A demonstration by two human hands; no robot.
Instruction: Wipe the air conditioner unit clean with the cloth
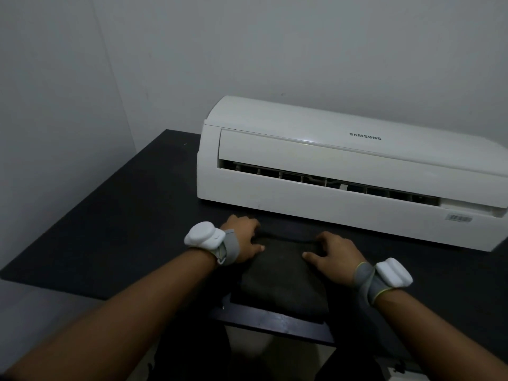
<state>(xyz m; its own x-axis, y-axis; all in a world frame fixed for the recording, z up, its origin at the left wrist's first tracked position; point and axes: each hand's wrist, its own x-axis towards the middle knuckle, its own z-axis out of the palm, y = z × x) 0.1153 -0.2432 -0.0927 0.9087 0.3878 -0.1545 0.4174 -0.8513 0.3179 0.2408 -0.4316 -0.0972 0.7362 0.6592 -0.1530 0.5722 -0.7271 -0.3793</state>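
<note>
A white air conditioner unit (343,171) lies on a black table (110,221), pushed against the wall, its louvre slot facing me. In front of it a dark grey folded cloth (280,279) lies flat, reaching the table's near edge. My left hand (244,237) grips the cloth's far left corner, fingers curled over its edge. At the far right corner, my right hand (332,257) holds the cloth the same way, thumb on top. Both wrists carry white sensor bands.
Grey walls meet in a corner behind the table's left end. The tabletop stretches bare to the left of the unit. A barcode sticker (460,218) sits low on the unit's right end. Below the table's near edge is pale floor.
</note>
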